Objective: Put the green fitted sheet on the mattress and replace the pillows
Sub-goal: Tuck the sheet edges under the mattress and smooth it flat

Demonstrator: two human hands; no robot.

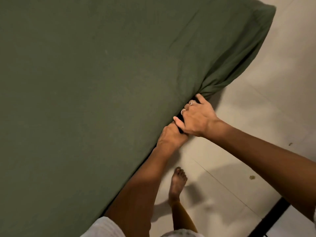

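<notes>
Nearest the camera, a pale garment (104,227) showed at the bottom edge, and below it a bare foot (177,182) stood on the light tiled floor (256,117). A dark bar (275,214) crossed the floor at the lower right, and a few small specks of debris (251,177) lay on the tiles.

Both forearms reached forward to the near edge of the bed. The left hand (169,135) was at the side of the mattress, its fingers curled in around the lower hem of the sheet (102,74), gripping it. The right hand (196,117) lay just beyond, touching the left one; its thumb stretched along the edge while its ringed fingers (187,107) tucked under the cloth, out of sight, holding the hem as well. A dark gap showed between the hands and the mattress side.

The green sheet was spread over the mattress top, smooth across most of it. Just past the right hand the cloth gathered into folds running down to the grip. Farther off, the sheet wrapped the far corner (266,12) of the mattress, with a seam visible there.
</notes>
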